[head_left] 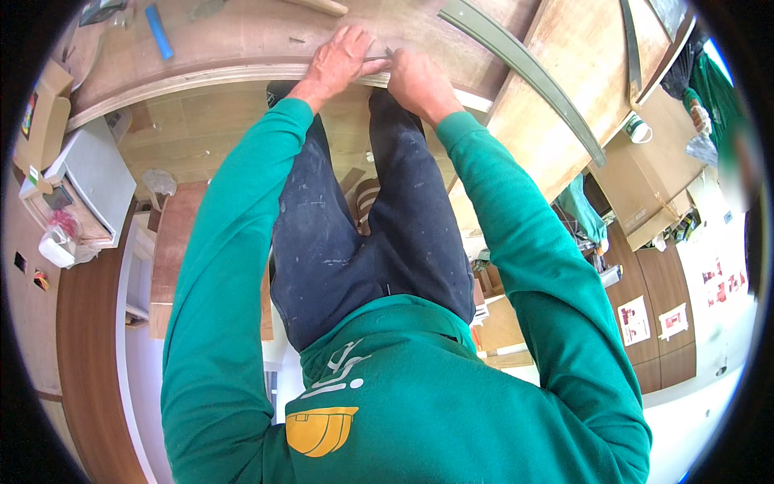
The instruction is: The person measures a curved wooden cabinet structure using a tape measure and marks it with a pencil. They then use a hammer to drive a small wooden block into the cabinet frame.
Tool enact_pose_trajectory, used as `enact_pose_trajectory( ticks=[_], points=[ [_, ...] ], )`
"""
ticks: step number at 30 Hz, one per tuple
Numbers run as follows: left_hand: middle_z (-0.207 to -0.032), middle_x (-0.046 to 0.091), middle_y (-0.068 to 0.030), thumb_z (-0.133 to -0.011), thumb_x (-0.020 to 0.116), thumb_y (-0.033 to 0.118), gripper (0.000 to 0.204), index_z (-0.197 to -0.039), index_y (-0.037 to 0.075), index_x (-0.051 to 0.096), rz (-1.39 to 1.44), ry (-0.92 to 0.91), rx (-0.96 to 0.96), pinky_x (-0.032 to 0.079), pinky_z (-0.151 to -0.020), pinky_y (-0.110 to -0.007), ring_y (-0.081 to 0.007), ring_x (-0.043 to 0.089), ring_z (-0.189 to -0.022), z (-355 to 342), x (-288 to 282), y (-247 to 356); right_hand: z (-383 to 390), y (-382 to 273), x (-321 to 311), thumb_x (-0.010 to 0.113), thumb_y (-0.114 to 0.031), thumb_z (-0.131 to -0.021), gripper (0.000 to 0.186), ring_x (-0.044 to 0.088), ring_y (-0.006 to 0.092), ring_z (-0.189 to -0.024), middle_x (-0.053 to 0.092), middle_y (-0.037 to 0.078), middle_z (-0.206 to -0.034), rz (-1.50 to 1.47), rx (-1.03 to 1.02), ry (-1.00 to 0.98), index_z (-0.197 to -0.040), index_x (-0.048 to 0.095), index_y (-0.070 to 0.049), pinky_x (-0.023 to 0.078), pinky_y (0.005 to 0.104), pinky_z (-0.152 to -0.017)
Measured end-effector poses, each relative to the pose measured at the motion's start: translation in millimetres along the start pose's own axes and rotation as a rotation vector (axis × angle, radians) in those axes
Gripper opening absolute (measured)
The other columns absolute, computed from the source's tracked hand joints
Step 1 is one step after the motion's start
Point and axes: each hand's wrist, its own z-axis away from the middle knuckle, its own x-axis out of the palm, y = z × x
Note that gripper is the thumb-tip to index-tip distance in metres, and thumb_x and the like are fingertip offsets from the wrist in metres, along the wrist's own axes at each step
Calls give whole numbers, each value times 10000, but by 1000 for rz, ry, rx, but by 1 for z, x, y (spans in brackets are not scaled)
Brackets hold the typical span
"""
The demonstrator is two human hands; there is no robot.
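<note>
At the edge of the wooden workbench (234, 52), my left hand (334, 64) rests with its fingers stretched over the surface and its thumb apart. Close beside it, my right hand (419, 85) is closed. A thin dark piece (376, 59) shows between the two hands, and a small dark tip sticks up by my right fingers. What my right hand grips is mostly hidden by its fingers. A small nail-like piece (297, 39) lies on the bench left of my left hand.
A long grey-green rail (532, 68) lies across the bench on the right. A blue strip (159, 32) and a wooden stick (324, 6) lie farther back. At far right, a person in green (717, 93) stands near cardboard (657, 161). A white cabinet (97, 173) stands left.
</note>
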Motion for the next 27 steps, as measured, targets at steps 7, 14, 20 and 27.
enact_pose_trajectory(
  ticks=[7,14,20,27],
  points=[
    [-1129,608,-138,-926,770,477,520,-1180,43,637,12,63,35,597,-878,-490,-374,632,-1117,0,0,0,3,-4,-5,562,-112,-945,228,744,487,-896,737,321,-912,7,16,-22,-1021,693,59,594,558,-851],
    [-1107,606,-142,-915,786,476,528,-1175,40,641,5,45,19,593,-868,-490,-379,634,-1100,4,6,-2,1,5,2,530,-99,-956,220,720,519,-858,719,333,-878,-38,-11,-3,-1039,667,51,578,589,-811],
    [-1105,611,-136,-899,797,499,539,-1157,45,665,12,45,7,587,-876,-496,-371,640,-1095,1,3,-1,0,16,1,527,-113,-969,215,718,518,-867,713,339,-876,-26,-41,-27,-1012,671,40,572,600,-806],
    [-1124,614,-136,-914,769,523,534,-1133,49,662,10,27,-15,599,-898,-489,-360,633,-1133,-2,0,0,-6,15,-3,505,-125,-988,230,713,522,-904,727,325,-939,-31,-10,-47,-1054,672,18,564,611,-834]
  ],
)
